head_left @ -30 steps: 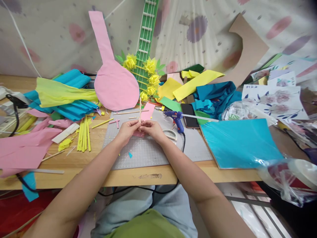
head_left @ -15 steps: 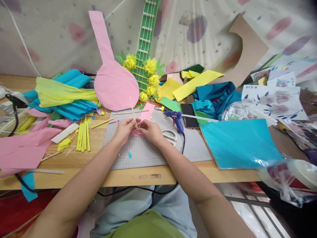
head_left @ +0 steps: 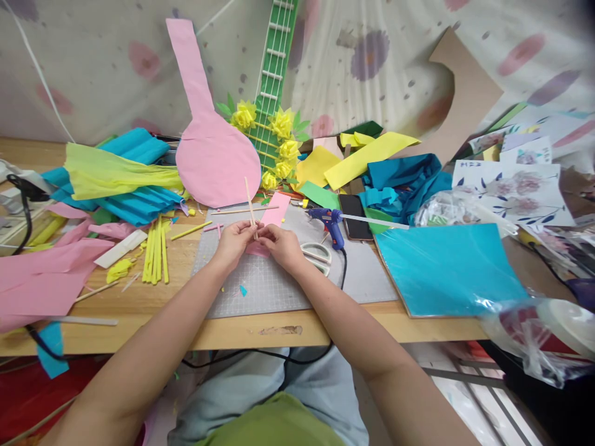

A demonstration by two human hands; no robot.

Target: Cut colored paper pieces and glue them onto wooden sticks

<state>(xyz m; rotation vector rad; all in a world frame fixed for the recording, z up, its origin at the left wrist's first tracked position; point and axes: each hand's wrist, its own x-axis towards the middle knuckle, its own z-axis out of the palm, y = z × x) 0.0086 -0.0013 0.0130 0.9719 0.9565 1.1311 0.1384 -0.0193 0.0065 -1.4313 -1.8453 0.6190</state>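
Observation:
Between my two hands a thin wooden stick [head_left: 249, 197] stands nearly upright, tilted slightly left at its top. My left hand [head_left: 235, 243] pinches it near its lower end. My right hand [head_left: 279, 244] meets the left there, its fingertips closed at the stick's lower part. Below the fingers, a piece of pink paper [head_left: 257, 249] shows, partly covered; whether the stick touches it I cannot tell. Another wooden stick [head_left: 246, 210] lies just beyond, near a pink paper strip [head_left: 277, 209]. All this is over the grey cutting mat [head_left: 260, 291]. Scissors [head_left: 317, 255] lie right of my right hand.
A blue glue gun [head_left: 331, 224] and a phone [head_left: 356, 214] lie to the right, beside a blue sheet [head_left: 450, 269]. Behind stand a pink paper-covered lute shape [head_left: 218, 158] and a green neck with strings [head_left: 274, 68]. Yellow sticks [head_left: 157, 251] lie left.
Both hands stay in nearly the same place, still at the upright stick. The stick's top sits slightly higher. The rest of the table looks the same.

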